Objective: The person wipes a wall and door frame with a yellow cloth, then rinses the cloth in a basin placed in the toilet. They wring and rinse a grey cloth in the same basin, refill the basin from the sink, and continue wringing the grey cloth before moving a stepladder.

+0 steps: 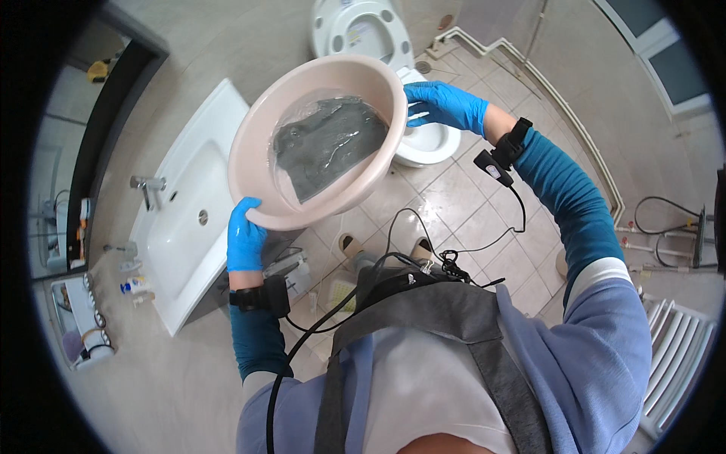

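Note:
A pale pink plastic basin point(258, 144) is held up in front of me, between the washbasin and the toilet. A wet grey cloth point(329, 142) lies in water at its bottom. My left hand point(247, 238), in a blue glove, grips the near left rim with the thumb over the edge. On the far right side, my right hand point(445, 106), also gloved in blue, is against the basin's outer wall, its fingertips partly hidden behind the rim.
A white washbasin point(187, 244) with a chrome tap point(148, 184) is at the left. Beyond the basin stands a white toilet point(428, 144) with its lid up. Black cables point(454, 258) hang before my waist. A white radiator point(675, 352) and wall pipes point(567, 113) line the right.

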`<state>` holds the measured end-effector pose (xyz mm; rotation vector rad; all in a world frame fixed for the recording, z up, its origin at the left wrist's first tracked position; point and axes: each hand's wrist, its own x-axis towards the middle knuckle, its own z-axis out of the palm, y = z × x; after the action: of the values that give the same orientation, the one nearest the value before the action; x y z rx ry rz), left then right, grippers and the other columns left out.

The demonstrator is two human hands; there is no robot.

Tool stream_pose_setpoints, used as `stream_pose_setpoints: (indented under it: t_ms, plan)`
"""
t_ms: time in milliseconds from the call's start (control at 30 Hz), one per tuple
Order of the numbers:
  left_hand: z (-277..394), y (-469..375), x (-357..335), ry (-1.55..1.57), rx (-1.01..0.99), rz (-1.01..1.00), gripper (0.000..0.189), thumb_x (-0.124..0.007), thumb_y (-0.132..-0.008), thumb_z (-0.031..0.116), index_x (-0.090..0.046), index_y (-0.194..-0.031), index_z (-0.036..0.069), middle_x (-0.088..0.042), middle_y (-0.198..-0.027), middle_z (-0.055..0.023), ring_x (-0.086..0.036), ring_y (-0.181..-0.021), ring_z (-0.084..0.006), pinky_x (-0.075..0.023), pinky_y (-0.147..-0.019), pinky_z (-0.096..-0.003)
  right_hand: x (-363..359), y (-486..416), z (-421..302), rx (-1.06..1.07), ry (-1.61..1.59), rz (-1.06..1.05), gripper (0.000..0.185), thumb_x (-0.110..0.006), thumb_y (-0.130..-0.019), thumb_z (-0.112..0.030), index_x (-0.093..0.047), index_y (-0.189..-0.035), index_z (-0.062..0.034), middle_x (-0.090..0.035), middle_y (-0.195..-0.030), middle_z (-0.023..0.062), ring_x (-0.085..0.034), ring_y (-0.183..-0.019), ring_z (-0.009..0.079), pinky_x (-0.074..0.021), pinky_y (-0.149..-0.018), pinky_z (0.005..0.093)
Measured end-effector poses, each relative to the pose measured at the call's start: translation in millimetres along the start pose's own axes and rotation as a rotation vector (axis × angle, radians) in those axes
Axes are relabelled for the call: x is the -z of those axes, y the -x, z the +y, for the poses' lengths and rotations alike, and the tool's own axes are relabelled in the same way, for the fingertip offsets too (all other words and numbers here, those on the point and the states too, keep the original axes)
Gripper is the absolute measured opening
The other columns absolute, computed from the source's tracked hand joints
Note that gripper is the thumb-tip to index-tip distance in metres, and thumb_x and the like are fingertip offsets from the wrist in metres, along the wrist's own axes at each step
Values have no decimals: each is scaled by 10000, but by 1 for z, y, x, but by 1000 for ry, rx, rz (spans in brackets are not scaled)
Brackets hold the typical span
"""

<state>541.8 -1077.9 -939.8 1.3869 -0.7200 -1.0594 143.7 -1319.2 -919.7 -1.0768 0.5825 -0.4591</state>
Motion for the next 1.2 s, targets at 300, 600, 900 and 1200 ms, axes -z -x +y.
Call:
stream_pose_setpoints:
  t_ms: [300, 600, 900, 1200]
  plan:
    - [-65, -74, -155, 255, 380, -84, 394, -596, -750, 28, -520, -1119, -87, -584, -1034, -138, -590, -950, -243, -500, -836, -331, 141, 65, 27, -80, -80, 396, 260, -589, -883, -233, -614, -1075, -60, -605, -1006, 65, -580, -900, 166, -484, -834, 321]
    - [-168, -181, -213, -1, 468, -299, 310, -609, -760, 116, -581, -1012, -62, -610, -892, -116, -594, -811, -213, -480, -685, -305, 234, 61, 124, -377, -202, 553, 290, -601, -863, -252, -595, -1104, -90, -595, -1007, 51, -566, -925, 181, -494, -798, 344]
    - [-232, -294, -228, -212, 548, -372, 396, -617, -745, 104, -566, -1096, -73, -629, -972, -129, -600, -832, -224, -478, -727, -323, 278, -1, 212, -592, -439, 579, 369, -594, -860, -177, -526, -1213, -91, -566, -1127, 64, -543, -1031, 217, -482, -865, 433]
    - [-310, -378, -234, -419, 586, -485, 386, -600, -770, 120, -562, -1107, -65, -624, -962, -113, -589, -835, -213, -471, -749, -315, 314, -54, 287, -609, -443, 612, 436, -600, -826, -121, -500, -1249, -89, -552, -1179, 68, -517, -1091, 229, -457, -929, 434]
